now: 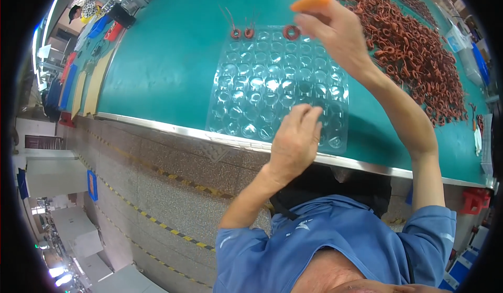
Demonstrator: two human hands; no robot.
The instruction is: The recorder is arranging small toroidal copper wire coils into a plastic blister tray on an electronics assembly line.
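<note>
A clear plastic blister tray point(262, 91) with many round pockets lies on the green table top. Three small red-brown ring coils sit in its far row: two with wire leads point(236, 32) point(249, 32) and one more point(291, 32). My right hand point(338, 31) hovers over the tray's far right corner. It has an orange cot on one fingertip, and its loosely bent fingers are just beside the third coil; nothing shows in it. My left hand point(294, 138) rests on the tray's near part, fingers bunched together and pressing down.
A big heap of red-brown ring coils point(414, 47) spreads over the table to the right. The table's metal edge point(157, 125) runs along the near side above a tiled floor. Another person point(84, 11) is far off at the upper left.
</note>
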